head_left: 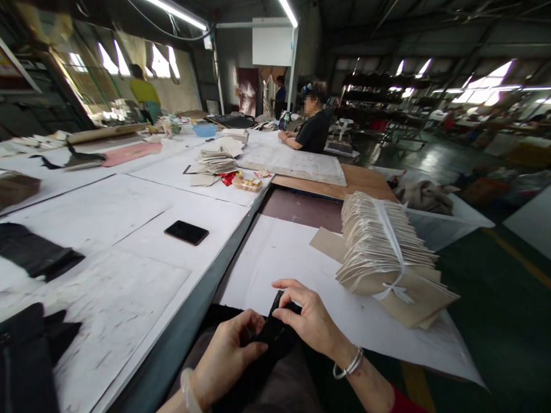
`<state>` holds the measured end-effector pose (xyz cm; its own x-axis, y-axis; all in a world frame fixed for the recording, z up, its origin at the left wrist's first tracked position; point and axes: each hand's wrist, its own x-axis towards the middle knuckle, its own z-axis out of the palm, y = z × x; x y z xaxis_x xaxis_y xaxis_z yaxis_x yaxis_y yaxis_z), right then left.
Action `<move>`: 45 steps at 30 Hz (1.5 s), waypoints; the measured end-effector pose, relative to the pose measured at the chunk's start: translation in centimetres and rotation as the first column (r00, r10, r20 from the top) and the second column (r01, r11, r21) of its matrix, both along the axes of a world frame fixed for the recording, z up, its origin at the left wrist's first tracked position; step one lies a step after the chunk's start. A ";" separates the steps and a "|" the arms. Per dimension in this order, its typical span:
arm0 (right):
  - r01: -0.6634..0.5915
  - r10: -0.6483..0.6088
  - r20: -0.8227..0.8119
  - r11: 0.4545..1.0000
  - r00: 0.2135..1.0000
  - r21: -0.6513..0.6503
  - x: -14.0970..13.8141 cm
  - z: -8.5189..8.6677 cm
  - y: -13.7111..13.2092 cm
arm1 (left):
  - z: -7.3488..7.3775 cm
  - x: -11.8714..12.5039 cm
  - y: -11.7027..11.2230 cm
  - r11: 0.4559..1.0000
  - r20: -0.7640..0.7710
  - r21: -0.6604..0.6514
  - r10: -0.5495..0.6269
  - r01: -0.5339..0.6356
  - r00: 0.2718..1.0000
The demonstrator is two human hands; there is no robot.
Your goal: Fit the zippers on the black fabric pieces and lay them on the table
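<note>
Two near hands [229,349] [311,316]; one held black piece [271,331]; one phone [186,232]; one blue bowl [204,130]; one tied stack [365,240]; three other people [313,132] [144,92] [280,93]

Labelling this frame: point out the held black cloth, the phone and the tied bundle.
Held black cloth [270,329]: head view, its middle.
Phone [186,232]: head view, its screen.
Tied bundle [380,253]: head view, its sheet edges.

A thick, rounded, milky-white bangle [189,397] circles the wrist of the left hand [227,354]; a shiny, silver-coloured metal bangle [354,362] circles that of the right hand [308,319]. A plain deep-red cloth sleeve [403,410] covers part of the right forearm.
</note>
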<state>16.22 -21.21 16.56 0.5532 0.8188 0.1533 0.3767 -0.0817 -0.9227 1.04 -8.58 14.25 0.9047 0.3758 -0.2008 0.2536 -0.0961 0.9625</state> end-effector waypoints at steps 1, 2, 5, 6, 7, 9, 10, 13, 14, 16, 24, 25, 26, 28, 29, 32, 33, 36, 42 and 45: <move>0.001 -0.001 -0.010 1.000 1.000 0.004 -0.1 0.0 0.0 | 0.0 -0.1 -0.1 1.000 0.008 0.007 -0.007 0.007 1.000; 0.003 -0.003 -0.014 1.000 1.000 0.007 -0.1 0.1 0.0 | 0.1 -0.1 -0.2 1.000 0.018 0.012 -0.014 0.014 1.000; -0.001 0.001 -0.017 1.000 1.000 0.005 -0.3 0.2 0.0 | 0.1 -0.3 -0.4 1.000 0.042 0.021 -0.015 0.014 0.999; -0.002 0.002 -0.017 1.000 1.000 0.002 -0.4 0.2 0.0 | 0.2 -0.4 -0.4 1.000 0.043 0.026 -0.012 0.011 0.999; -0.001 0.001 -0.019 1.000 1.000 0.000 -0.5 0.2 0.0 | 0.2 -0.4 -0.5 0.999 0.042 0.032 -0.010 0.009 0.999; 0.005 -0.005 -0.026 1.000 1.000 0.001 -0.6 0.3 -0.1 | 0.4 -0.5 -0.6 0.999 0.035 0.046 -0.017 0.015 0.999; 0.007 -0.006 -0.030 1.000 1.000 0.006 -0.7 0.3 -0.1 | 0.5 -0.5 -0.6 0.998 0.029 0.056 -0.024 0.022 0.999; 0.010 -0.009 -0.035 1.000 0.999 0.023 -1.0 0.5 -0.1 | 0.7 -0.3 -0.8 0.995 0.017 0.096 -0.022 0.020 1.000; 0.013 -0.012 -0.033 1.000 0.999 0.027 -1.1 0.6 -0.1 | 0.8 -0.1 -0.9 0.995 0.021 0.103 -0.010 0.008 1.000; 0.018 -0.017 -0.022 0.999 1.000 0.038 -1.3 0.7 -0.1 | 0.8 0.2 -0.9 0.995 0.043 0.097 0.013 -0.017 0.999; 0.037 -0.041 0.030 0.993 0.999 0.109 -1.1 0.9 -0.2 | 1.0 1.4 -0.6 0.995 0.077 0.068 0.061 -0.067 0.995; 0.047 -0.052 0.033 0.990 0.998 0.135 -1.0 0.8 -0.3 | 1.1 1.4 -0.6 0.995 0.077 0.068 0.068 -0.073 0.995; 0.056 -0.063 0.036 0.985 0.997 0.162 -0.9 0.7 -0.4 | 1.2 1.4 -0.5 0.995 0.076 0.068 0.073 -0.078 0.994; 0.077 -0.089 0.053 0.977 0.995 0.198 -0.7 0.5 -0.6 | 1.4 1.4 -0.5 0.994 0.074 0.070 0.078 -0.083 0.994; 0.089 -0.105 0.069 0.974 0.992 0.208 -0.7 0.3 -0.7 | 1.5 1.4 -0.5 0.994 0.072 0.073 0.075 -0.080 0.995; 0.112 -0.149 0.153 0.967 0.977 0.227 -0.7 0.0 -1.1 | 1.6 1.3 -0.4 0.994 0.064 0.087 0.061 -0.066 0.996; 0.111 -0.158 0.190 0.965 0.969 0.238 -0.7 0.0 -1.2 | 1.6 1.3 -0.4 0.994 0.064 0.089 0.057 -0.062 0.996; 0.070 -0.153 0.295 0.959 0.943 0.273 -0.6 -0.1 -1.5 | 1.6 1.1 -0.3 0.995 0.079 0.089 0.041 -0.048 0.996; -0.013 -0.095 0.365 0.959 0.926 0.284 -0.4 0.5 -1.5 | 1.8 1.2 -0.7 0.998 0.136 0.052 0.018 -0.025 0.991; -0.025 -0.075 0.359 0.964 0.930 0.266 -0.4 0.8 -1.6 | 1.8 1.7 -1.3 1.000 0.167 0.011 0.001 -0.003 0.986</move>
